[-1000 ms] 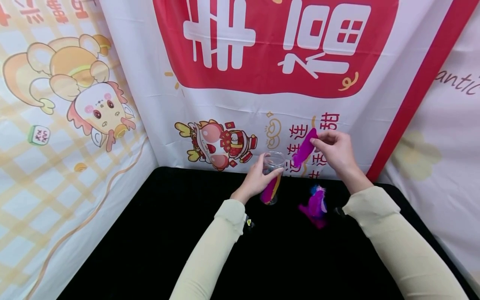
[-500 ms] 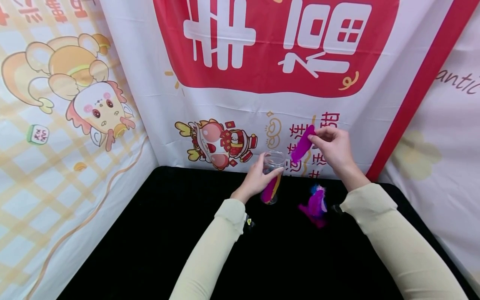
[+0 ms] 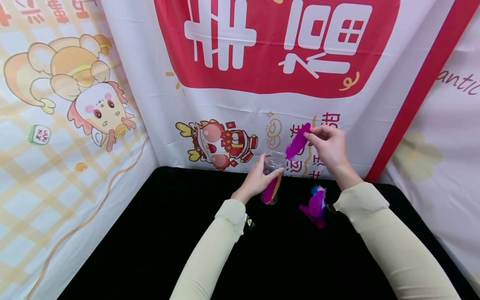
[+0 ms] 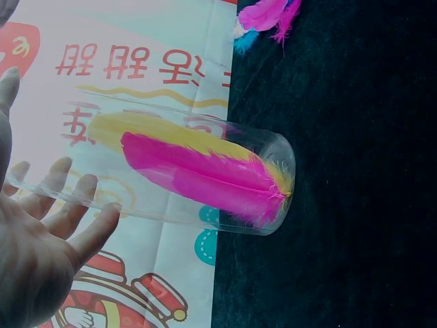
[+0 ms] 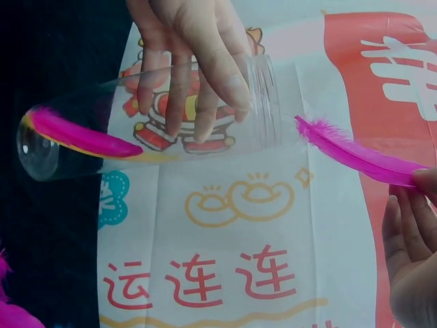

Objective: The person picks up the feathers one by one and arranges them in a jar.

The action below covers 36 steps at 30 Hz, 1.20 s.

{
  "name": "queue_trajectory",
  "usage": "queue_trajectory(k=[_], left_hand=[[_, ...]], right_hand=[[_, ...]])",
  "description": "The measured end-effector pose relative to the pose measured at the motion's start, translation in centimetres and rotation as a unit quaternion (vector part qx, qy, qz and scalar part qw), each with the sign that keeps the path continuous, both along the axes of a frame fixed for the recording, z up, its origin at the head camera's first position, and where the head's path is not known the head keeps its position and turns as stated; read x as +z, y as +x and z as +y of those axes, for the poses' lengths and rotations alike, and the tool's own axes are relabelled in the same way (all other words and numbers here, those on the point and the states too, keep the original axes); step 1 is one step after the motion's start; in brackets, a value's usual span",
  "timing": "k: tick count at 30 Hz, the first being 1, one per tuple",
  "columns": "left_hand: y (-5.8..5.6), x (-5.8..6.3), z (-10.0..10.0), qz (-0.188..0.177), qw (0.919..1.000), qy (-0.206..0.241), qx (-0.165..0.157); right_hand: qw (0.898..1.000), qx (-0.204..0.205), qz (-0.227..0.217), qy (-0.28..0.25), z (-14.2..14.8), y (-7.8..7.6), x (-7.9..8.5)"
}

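My left hand [image 3: 258,177] grips a tall clear jar [image 5: 89,116] near its open mouth, thumb on one side and fingers round the other. Inside the jar lie a magenta feather [image 4: 205,174] and a yellow feather [image 4: 164,133], side by side with their fluffy ends at the bottom. Between thumb and fingertips, my right hand [image 3: 331,150] pinches another magenta feather [image 3: 298,141] by one end. Its fluffy end points down-left at the jar's mouth, just apart from the rim in the right wrist view.
A small pile of feathers [image 3: 316,204], magenta with some blue and white, lies on the black tabletop [image 3: 285,258] to the right of the jar. Behind the table hangs a printed white and red cloth [image 3: 225,100]; more printed cloth stands at both sides.
My right hand has moved left, bringing its magenta feather closer to the jar's mouth. The left hand and jar have stayed in place.
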<state>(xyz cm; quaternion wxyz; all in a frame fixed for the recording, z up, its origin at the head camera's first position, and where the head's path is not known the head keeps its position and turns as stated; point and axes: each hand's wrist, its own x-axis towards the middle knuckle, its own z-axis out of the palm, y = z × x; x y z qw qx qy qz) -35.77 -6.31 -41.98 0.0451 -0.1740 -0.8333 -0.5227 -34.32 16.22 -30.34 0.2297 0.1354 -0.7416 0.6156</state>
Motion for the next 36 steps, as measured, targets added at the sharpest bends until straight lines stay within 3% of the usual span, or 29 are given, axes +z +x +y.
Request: queue_trajectory(k=[3, 10, 23, 36], left_hand=[[0.0, 0.0, 0.0, 0.003, 1.0000, 0.000, -0.001], [0.0, 0.0, 0.0, 0.006, 1.0000, -0.002, -0.003], [0.3, 0.0, 0.1, 0.002, 1.0000, -0.003, -0.002], [0.2, 0.0, 0.0, 0.004, 1.0000, -0.002, -0.002]], right_hand=[[1.000, -0.005, 0.008, -0.001, -0.3, 0.0, -0.1], [1.000, -0.005, 0.003, 0.010, -1.8, 3.0, 1.9], [1.000, 0.002, -0.004, 0.020, -2.1, 3.0, 1.8], [0.999, 0.013, 0.016, 0.028, -2.4, 2.7, 1.4]])
